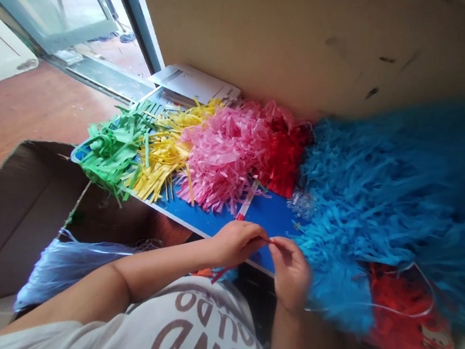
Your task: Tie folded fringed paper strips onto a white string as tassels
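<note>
My left hand (233,243) and my right hand (292,271) meet above the near edge of a blue board (267,215). Both are closed in a pinch on a thin red strip (272,241) that runs between their fingertips. A red end of it hangs below my left hand (217,275). Piles of cut paper fringe lie on the board: green (111,149), yellow (163,155), pink (221,156), red (288,150), and a large blue heap (393,198) to the right. A red and white stick (247,201) lies by the pink pile.
An open cardboard box (9,216) stands at the left, with a bundle of pale blue strands (66,267) next to it. White papers (196,83) lie at the back by a tan wall. Red material (401,311) sits at lower right. A glass door is at upper left.
</note>
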The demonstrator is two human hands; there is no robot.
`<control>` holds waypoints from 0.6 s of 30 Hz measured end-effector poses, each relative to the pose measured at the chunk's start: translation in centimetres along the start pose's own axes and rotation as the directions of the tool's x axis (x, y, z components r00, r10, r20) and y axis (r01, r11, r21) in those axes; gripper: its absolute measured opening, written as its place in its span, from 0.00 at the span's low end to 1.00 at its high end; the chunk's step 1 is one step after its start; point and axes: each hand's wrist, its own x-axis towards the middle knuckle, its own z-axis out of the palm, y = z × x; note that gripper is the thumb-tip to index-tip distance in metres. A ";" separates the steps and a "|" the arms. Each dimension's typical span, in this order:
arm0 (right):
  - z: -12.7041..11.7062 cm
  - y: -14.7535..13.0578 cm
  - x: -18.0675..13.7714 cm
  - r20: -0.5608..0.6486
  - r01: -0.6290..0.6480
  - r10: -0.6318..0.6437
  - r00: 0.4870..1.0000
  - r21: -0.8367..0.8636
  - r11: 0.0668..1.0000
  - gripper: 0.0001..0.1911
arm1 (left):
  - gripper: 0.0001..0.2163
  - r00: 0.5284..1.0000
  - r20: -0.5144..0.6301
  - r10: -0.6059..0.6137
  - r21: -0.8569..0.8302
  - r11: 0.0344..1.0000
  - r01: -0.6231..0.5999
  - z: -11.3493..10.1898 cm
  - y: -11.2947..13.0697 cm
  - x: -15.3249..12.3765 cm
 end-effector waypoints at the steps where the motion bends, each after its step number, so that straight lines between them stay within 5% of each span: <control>1: -0.1 0.1 0.0 0.020 -0.044 0.044 0.999 0.026 0.999 0.09 | 0.10 1.000 0.012 0.009 -0.006 1.000 -0.009 -0.1 -0.1 0.0; 4: -0.3 0.2 0.2 0.063 -0.085 0.085 0.994 0.007 0.996 0.10 | 0.10 0.998 0.055 0.010 -0.005 1.000 -0.010 -0.4 -0.2 0.1; 10: -0.4 -1.4 0.4 0.121 0.270 -0.248 0.961 -0.230 0.935 0.07 | 0.11 0.992 0.045 0.114 0.043 0.992 -0.116 -1.0 0.0 0.2; 14: -0.4 -1.7 0.0 0.094 0.243 -0.229 0.969 -0.192 0.951 0.06 | 0.08 0.995 0.013 0.098 -0.100 0.990 -0.096 -1.1 0.0 0.1; 18: -0.1 -1.5 -0.9 0.014 0.224 -0.226 0.974 -0.196 0.955 0.05 | 0.08 0.991 -0.087 0.097 -0.029 0.995 -0.100 -0.6 0.4 -0.2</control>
